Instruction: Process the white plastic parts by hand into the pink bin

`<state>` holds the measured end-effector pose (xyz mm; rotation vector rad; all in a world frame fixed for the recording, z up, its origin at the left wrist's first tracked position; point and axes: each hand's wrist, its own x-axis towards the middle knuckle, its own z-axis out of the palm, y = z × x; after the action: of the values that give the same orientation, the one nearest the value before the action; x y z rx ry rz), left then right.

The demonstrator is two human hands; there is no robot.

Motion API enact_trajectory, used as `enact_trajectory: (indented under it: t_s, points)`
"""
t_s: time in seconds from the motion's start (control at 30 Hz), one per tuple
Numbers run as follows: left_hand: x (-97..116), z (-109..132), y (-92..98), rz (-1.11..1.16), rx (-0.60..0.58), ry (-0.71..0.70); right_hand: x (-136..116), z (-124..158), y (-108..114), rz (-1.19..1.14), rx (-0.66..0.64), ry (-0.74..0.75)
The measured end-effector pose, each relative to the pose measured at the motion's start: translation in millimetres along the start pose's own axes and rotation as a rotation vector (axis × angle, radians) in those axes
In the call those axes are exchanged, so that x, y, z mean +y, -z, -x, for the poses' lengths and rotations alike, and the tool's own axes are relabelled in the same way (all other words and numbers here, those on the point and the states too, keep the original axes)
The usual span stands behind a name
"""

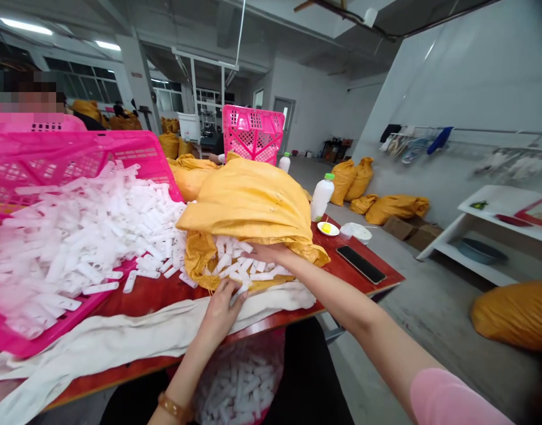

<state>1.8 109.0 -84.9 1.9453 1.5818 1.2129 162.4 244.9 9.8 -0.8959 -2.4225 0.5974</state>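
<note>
A yellow woven sack (248, 203) lies on the red table (368, 260) with its mouth toward me, spilling small white plastic pieces (244, 265). My left hand (222, 307) rests at the sack's mouth on the white cloth (133, 336), fingers curled over some of the white pieces. My right hand (264, 254) reaches into the sack's opening, its fingers partly hidden under the yellow fabric and among the pieces.
A tipped pink crate (71, 156) at left pours out a heap of white pieces (76, 236). A phone (360, 264), small dish (328, 228), bowl (359, 232) and white bottle (321, 198) sit at the table's right. Another person sits behind the crate. A bin of pieces (242, 381) is below.
</note>
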Motion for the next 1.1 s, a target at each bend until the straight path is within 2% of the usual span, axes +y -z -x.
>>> enact_trajectory:
  t_s: [0.13, 0.2, 0.27, 0.37, 0.47, 0.53, 0.63, 0.7, 0.8, 0.9, 1.0, 1.1]
  points:
    - [-1, 15, 15.1, -0.099, 0.207, 0.015, 20, 1, -7, 0.313, -0.233, 0.101]
    - [-2, 24, 26.5, -0.164, 0.279, 0.041, 22, 8, -4, 0.46, -0.295, 0.15]
    - [-4, 34, 39.1, -0.213, 0.268, 0.091, 18, 14, -1, 0.495, -0.283, 0.172]
    - [-7, 46, 55.3, -0.297, 0.242, 0.132, 2, 23, -4, 0.477, -0.199, 0.179]
    - [-4, 54, 64.4, -0.304, 0.24, 0.172, -13, 39, -20, 0.458, -0.12, 0.111]
    - [4, 58, 66.8, -0.236, 0.248, 0.231, -16, 50, -34, 0.452, -0.125, 0.038]
    - [21, 65, 68.5, -0.097, 0.271, 0.298, -8, 57, -45, 0.354, -0.177, 0.007]
    - [33, 70, 70.7, -0.026, 0.284, 0.333, -2, 58, -44, 0.244, -0.181, 0.018]
    - [50, 78, 76.4, 0.098, 0.296, 0.394, -4, 68, -32, 0.036, -0.059, -0.009]
    - [66, 84, 80.4, 0.236, 0.338, 0.416, -26, 97, -25, -0.239, 0.043, -0.028]
    - [81, 89, 76.4, 0.26, 0.381, 0.368, -54, 132, -30, -0.41, -0.058, -0.029]
    - [92, 93, 67.3, 0.197, 0.341, 0.305, -71, 154, -41, -0.438, -0.161, -0.025]
